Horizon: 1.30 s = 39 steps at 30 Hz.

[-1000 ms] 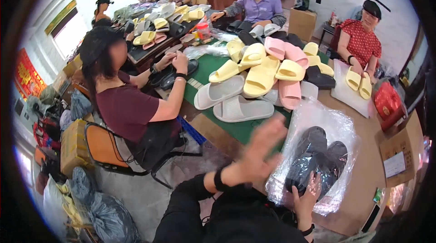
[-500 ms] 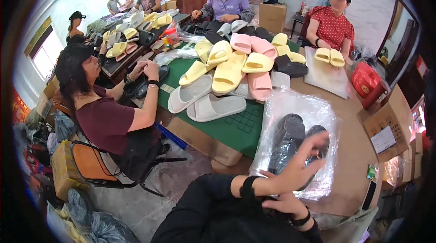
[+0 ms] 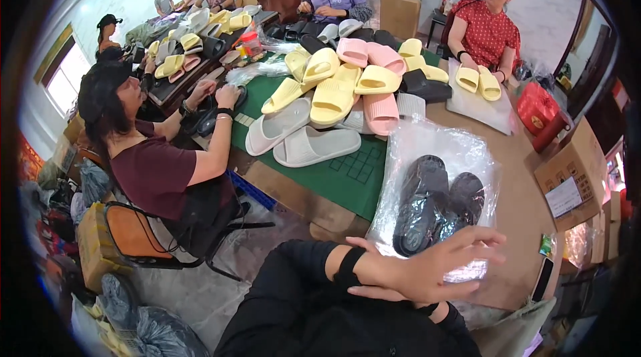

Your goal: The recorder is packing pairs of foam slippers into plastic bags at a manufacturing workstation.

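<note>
My left hand (image 3: pixel 444 265) is open, its fingers spread toward the right, above the near edge of the clear plastic bags (image 3: pixel 431 137). A pair of black slippers (image 3: pixel 422 190) lies on these bags just beyond it. Shiny clear plastic appears to cover the slippers' lower parts; I cannot tell whether they are fully inside a bag. My right hand (image 3: pixel 375 293) crosses beneath my left wrist, mostly hidden by it. Its visible fingers are stretched apart on either side of that wrist, with nothing seen in them. Black bands circle both wrists.
Yellow, pink, grey and black slippers (image 3: pixel 337 100) are heaped on the green mat (image 3: pixel 327 190). A co-worker (image 3: pixel 157 170) sits at the left; another, in red (image 3: pixel 484 40), touches yellow slippers across the table. A cardboard box (image 3: pixel 574 177) and a phone (image 3: pixel 543 280) are at the right edge.
My hands have drawn back toward me and lower, uncovering more of the black slippers. My left fingers have turned from pointing up to pointing right. The co-worker in red has raised their head.
</note>
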Each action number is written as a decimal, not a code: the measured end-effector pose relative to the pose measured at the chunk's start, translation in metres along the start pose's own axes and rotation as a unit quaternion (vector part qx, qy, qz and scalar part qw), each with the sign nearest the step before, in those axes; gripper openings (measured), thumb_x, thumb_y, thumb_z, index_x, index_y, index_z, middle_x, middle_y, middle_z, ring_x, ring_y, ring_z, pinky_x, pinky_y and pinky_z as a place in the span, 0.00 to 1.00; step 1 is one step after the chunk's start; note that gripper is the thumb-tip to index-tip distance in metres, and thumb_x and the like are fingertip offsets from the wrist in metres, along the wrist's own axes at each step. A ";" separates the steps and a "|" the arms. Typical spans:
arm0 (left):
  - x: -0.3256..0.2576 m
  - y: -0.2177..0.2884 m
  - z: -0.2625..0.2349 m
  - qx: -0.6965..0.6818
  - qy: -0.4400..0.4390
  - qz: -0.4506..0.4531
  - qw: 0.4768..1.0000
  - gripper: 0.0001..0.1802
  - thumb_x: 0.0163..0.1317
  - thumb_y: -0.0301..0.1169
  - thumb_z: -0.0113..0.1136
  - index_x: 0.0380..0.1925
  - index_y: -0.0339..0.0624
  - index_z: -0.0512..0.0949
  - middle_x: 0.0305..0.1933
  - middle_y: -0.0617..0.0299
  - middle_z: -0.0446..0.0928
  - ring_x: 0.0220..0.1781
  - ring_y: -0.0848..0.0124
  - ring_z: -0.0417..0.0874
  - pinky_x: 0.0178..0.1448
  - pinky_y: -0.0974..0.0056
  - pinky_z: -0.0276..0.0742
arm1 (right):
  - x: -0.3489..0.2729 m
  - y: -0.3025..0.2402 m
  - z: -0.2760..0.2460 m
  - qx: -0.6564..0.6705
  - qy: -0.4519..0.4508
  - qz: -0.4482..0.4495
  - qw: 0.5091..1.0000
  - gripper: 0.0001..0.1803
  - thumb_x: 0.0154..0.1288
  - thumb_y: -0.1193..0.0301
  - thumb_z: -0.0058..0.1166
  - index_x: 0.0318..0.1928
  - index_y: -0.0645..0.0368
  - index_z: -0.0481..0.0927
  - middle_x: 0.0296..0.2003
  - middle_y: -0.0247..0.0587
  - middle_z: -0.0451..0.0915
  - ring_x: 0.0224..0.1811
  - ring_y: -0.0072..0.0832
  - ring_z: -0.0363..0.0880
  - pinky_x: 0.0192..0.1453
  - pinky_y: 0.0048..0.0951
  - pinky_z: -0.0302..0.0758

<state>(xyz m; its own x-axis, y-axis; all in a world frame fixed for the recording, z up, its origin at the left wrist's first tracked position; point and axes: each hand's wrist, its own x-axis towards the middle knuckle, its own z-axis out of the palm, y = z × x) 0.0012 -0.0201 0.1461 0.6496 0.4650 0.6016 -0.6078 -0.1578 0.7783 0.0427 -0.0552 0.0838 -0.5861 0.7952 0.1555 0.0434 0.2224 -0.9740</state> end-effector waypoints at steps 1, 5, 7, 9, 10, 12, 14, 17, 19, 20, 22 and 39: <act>0.000 -0.004 -0.009 0.180 -0.029 0.137 0.974 0.18 0.56 0.27 0.58 0.48 0.36 0.77 0.62 0.46 0.65 0.61 0.54 0.68 0.63 0.52 0.63 | -0.001 0.000 0.000 0.001 -0.001 0.002 1.000 0.43 0.55 0.65 0.66 0.67 0.63 0.57 0.63 0.48 0.62 0.68 0.39 0.58 0.69 0.38 0.57; -0.017 -0.015 -0.034 0.374 -0.071 0.259 0.888 0.19 0.55 0.27 0.59 0.49 0.37 0.77 0.58 0.46 0.69 0.58 0.52 0.72 0.59 0.50 0.69 | -0.018 -0.008 -0.018 -0.141 -0.019 0.074 0.987 0.34 0.56 0.66 0.64 0.60 0.65 0.66 0.53 0.49 0.72 0.60 0.39 0.68 0.62 0.36 0.66; -0.026 -0.018 -0.054 0.366 -0.061 0.184 0.910 0.21 0.57 0.26 0.56 0.52 0.36 0.73 0.56 0.46 0.71 0.59 0.54 0.72 0.60 0.53 0.69 | -0.027 -0.015 -0.035 -0.212 -0.033 0.104 0.971 0.29 0.57 0.67 0.64 0.57 0.67 0.70 0.48 0.49 0.77 0.56 0.39 0.73 0.58 0.36 0.70; -0.049 -0.029 -0.070 0.338 0.033 0.093 0.936 0.22 0.57 0.25 0.55 0.53 0.36 0.72 0.57 0.48 0.70 0.60 0.53 0.71 0.62 0.54 0.67 | -0.035 -0.030 -0.043 -0.112 0.023 0.130 0.985 0.19 0.60 0.66 0.60 0.46 0.68 0.76 0.35 0.48 0.80 0.41 0.37 0.79 0.46 0.31 0.76; -0.058 -0.036 -0.075 0.294 0.118 -0.003 0.948 0.22 0.57 0.25 0.54 0.54 0.37 0.70 0.57 0.50 0.70 0.61 0.53 0.70 0.63 0.55 0.66 | -0.040 -0.036 -0.049 0.032 0.091 0.142 0.985 0.16 0.64 0.64 0.56 0.38 0.69 0.80 0.24 0.47 0.81 0.29 0.35 0.83 0.37 0.28 0.79; -0.077 -0.063 -0.069 0.205 0.074 -0.123 0.968 0.22 0.60 0.24 0.54 0.56 0.37 0.69 0.59 0.50 0.70 0.63 0.60 0.69 0.66 0.60 0.62 | -0.045 -0.026 -0.058 0.177 0.221 -0.019 0.959 0.20 0.69 0.61 0.48 0.33 0.69 0.80 0.22 0.50 0.80 0.18 0.30 0.78 0.23 0.24 0.74; -0.081 -0.067 -0.049 0.028 -0.064 -0.251 0.965 0.29 0.59 0.31 0.60 0.59 0.34 0.65 0.60 0.50 0.68 0.65 0.62 0.65 0.68 0.60 0.60 | -0.028 -0.020 -0.062 0.153 0.352 -0.066 0.921 0.20 0.72 0.58 0.39 0.38 0.65 0.74 0.15 0.44 0.74 0.14 0.26 0.71 0.20 0.22 0.70; -0.084 -0.071 -0.030 0.050 -0.154 -0.212 0.964 0.39 0.55 0.39 0.66 0.62 0.31 0.60 0.65 0.48 0.64 0.68 0.63 0.61 0.69 0.59 0.57 | 0.000 -0.014 -0.054 0.124 0.365 -0.075 0.920 0.14 0.71 0.68 0.42 0.41 0.67 0.75 0.22 0.47 0.79 0.20 0.24 0.76 0.26 0.22 0.72; -0.072 -0.063 -0.025 -0.021 -0.191 -0.386 0.902 0.42 0.55 0.43 0.67 0.61 0.28 0.60 0.65 0.45 0.64 0.67 0.61 0.63 0.68 0.58 0.60 | 0.010 -0.015 -0.049 0.051 0.371 -0.083 0.924 0.09 0.67 0.73 0.46 0.43 0.66 0.75 0.26 0.47 0.81 0.21 0.24 0.75 0.27 0.23 0.71; -0.079 -0.077 -0.023 -0.021 -0.189 -0.383 0.904 0.42 0.55 0.43 0.67 0.61 0.28 0.60 0.65 0.45 0.64 0.67 0.61 0.63 0.68 0.58 0.60 | 0.014 -0.017 -0.045 0.038 0.382 -0.087 0.919 0.08 0.65 0.75 0.50 0.43 0.65 0.75 0.28 0.46 0.81 0.21 0.25 0.75 0.27 0.23 0.71; -0.092 -0.098 -0.017 0.035 -0.127 -0.242 0.961 0.40 0.56 0.47 0.66 0.58 0.27 0.64 0.59 0.43 0.71 0.61 0.59 0.71 0.62 0.59 0.67 | 0.014 -0.008 -0.057 -0.227 0.363 -0.155 0.890 0.10 0.60 0.77 0.53 0.43 0.64 0.75 0.29 0.45 0.81 0.21 0.27 0.76 0.27 0.24 0.71; -0.097 -0.065 -0.077 0.482 0.037 -0.047 0.874 0.36 0.56 0.43 0.64 0.64 0.46 0.64 0.67 0.47 0.59 0.68 0.48 0.59 0.67 0.49 0.59 | -0.123 0.040 -0.038 -0.342 0.383 0.209 0.832 0.07 0.59 0.73 0.57 0.29 0.65 0.81 0.23 0.45 0.79 0.21 0.34 0.78 0.26 0.32 0.71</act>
<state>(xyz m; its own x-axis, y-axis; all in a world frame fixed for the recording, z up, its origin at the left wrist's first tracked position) -0.0576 0.0118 0.0236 0.6225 0.5653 0.5413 0.1374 -0.7598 0.6354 0.1475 -0.1225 0.0324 0.2723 0.9517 0.1416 0.7181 -0.1031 -0.6883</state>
